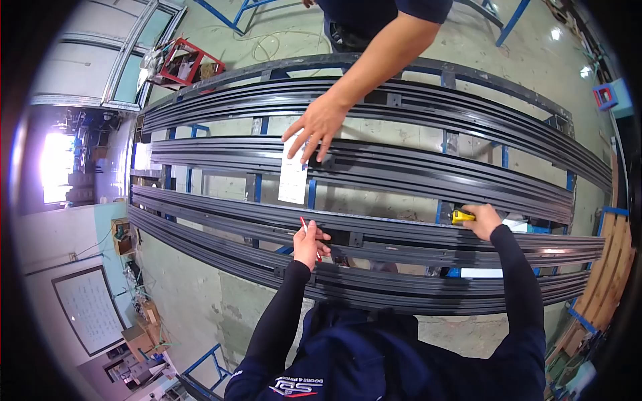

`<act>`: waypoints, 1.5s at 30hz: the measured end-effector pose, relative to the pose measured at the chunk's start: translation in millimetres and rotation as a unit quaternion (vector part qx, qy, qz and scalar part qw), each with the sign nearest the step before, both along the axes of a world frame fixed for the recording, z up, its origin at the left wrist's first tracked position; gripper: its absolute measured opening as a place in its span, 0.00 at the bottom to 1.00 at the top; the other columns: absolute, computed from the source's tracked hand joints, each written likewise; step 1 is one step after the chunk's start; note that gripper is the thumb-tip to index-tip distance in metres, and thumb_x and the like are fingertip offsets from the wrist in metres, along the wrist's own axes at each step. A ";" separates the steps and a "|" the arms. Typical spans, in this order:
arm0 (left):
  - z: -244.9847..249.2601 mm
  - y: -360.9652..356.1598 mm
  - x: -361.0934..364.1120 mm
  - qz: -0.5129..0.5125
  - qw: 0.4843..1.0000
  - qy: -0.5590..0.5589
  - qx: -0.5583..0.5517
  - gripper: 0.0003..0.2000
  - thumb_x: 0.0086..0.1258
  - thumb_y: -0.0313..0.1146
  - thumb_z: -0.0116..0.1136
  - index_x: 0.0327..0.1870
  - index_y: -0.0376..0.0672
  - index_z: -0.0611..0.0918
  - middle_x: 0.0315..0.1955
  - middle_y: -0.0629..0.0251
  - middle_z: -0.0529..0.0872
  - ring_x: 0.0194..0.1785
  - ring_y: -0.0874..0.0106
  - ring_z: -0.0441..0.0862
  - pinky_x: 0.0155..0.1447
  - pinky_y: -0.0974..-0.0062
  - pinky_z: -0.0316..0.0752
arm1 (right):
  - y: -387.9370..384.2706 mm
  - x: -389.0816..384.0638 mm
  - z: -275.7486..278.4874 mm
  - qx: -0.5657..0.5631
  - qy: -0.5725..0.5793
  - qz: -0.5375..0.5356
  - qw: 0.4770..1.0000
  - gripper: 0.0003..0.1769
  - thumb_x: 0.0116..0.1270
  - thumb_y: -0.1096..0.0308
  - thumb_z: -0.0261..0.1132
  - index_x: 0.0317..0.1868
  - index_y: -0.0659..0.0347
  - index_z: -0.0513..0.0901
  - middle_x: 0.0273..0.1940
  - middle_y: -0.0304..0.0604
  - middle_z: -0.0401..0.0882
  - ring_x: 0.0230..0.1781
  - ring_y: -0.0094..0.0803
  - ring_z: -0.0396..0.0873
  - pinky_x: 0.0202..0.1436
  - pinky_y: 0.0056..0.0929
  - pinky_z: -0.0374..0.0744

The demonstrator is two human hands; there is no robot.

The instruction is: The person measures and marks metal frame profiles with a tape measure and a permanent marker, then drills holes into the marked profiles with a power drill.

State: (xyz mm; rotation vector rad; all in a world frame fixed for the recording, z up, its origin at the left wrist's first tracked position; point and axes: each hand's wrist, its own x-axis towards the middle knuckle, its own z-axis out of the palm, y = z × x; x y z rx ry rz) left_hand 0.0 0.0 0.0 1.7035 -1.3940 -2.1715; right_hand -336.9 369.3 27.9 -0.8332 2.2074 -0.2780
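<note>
My left hand (307, 246) is closed around a slim red and white pen (303, 225), over a dark grey metal profile (414, 238). A small dark block (356, 239) sits on that profile beside my fingers. Farther right, my right hand (484, 222) grips a yellow tape measure (461, 216) at the profile's far edge. A thin pale line, apparently the extended blade, runs left from it along this edge. Across from me, a co-worker's hand (319, 127) presses a white printed sheet (293, 180) on the neighbouring profile (428, 175).
Several long dark profiles lie side by side on a blue and grey metal frame (257, 187). A red crate-like stand (190, 63) is at the far left. Wooden boards (605, 267) lie at the right end. A whiteboard (89, 309) is at the lower left.
</note>
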 end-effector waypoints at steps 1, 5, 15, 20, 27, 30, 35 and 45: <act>1.5 5.7 -2.0 0.002 1.000 0.003 0.006 0.19 0.83 0.49 0.48 0.39 0.40 0.72 0.29 0.55 0.86 0.15 0.69 0.80 0.19 0.69 0.80 | 6.9 0.0 16.5 -0.055 0.003 0.004 0.998 0.23 0.60 0.67 0.72 0.57 0.59 0.85 0.51 0.57 0.86 0.53 0.55 0.83 0.60 0.44 0.80; 5.6 -9.7 2.1 -0.016 1.000 0.024 -0.004 0.19 0.83 0.49 0.49 0.37 0.42 0.74 0.30 0.57 0.87 0.16 0.73 0.78 0.18 0.74 0.74 | -8.7 24.9 55.2 -0.198 0.042 -0.087 0.975 0.21 0.62 0.76 0.71 0.57 0.67 0.82 0.52 0.55 0.83 0.52 0.51 0.83 0.58 0.38 0.80; 69.6 48.1 -12.0 -0.293 0.924 0.245 0.009 0.15 0.81 0.41 0.57 0.57 0.39 0.81 0.36 0.74 0.85 0.26 0.89 0.68 0.29 0.87 0.64 | -143.9 205.8 79.3 -0.338 -0.272 -0.283 0.855 0.21 0.66 0.70 0.67 0.57 0.71 0.79 0.46 0.44 0.85 0.47 0.25 0.81 0.52 0.27 0.80; 98.5 -16.8 33.7 -0.232 0.943 0.187 0.146 0.15 0.78 0.40 0.63 0.55 0.41 0.80 0.42 0.75 0.84 0.38 0.89 0.75 0.37 0.87 0.68 | -220.9 282.3 62.2 -0.394 -0.260 -0.434 0.767 0.09 0.77 0.68 0.63 0.38 0.62 0.75 0.40 0.36 0.82 0.36 0.16 0.72 0.41 0.21 0.73; 93.4 -114.6 98.9 -0.146 0.961 0.232 -0.020 0.15 0.73 0.31 0.68 0.54 0.34 0.78 0.47 0.62 0.88 0.50 0.77 0.85 0.56 0.76 0.80 | -304.0 343.8 61.7 -0.368 0.036 -0.526 0.766 0.39 0.62 0.66 0.76 0.68 0.67 0.64 0.63 0.54 0.71 0.63 0.42 0.73 0.67 0.40 0.74; 91.6 -131.3 109.7 -0.228 0.950 0.194 -0.088 0.16 0.71 0.28 0.68 0.54 0.35 0.75 0.45 0.63 0.86 0.51 0.77 0.84 0.55 0.77 0.80 | -328.8 348.4 115.8 -0.356 0.113 -0.085 0.924 0.51 0.51 0.59 0.82 0.72 0.63 0.67 0.68 0.57 0.68 0.72 0.56 0.64 0.75 0.50 0.66; 103.4 -125.9 111.8 -0.237 0.943 0.228 0.042 0.17 0.78 0.38 0.63 0.58 0.39 0.74 0.36 0.72 0.80 0.35 0.83 0.77 0.38 0.81 0.76 | -348.6 353.4 104.5 -0.316 -0.003 -0.089 0.945 0.44 0.52 0.58 0.81 0.68 0.61 0.71 0.55 0.53 0.75 0.55 0.53 0.79 0.59 0.43 0.79; 94.8 -146.5 94.4 -0.335 0.876 0.224 0.266 0.11 0.76 0.32 0.63 0.55 0.50 0.76 0.29 0.81 0.73 0.23 0.89 0.62 0.24 0.87 0.53 | -331.3 349.3 107.5 -0.252 -0.018 -0.049 0.966 0.46 0.53 0.60 0.75 0.72 0.58 0.65 0.58 0.58 0.79 0.58 0.56 0.79 0.64 0.48 0.77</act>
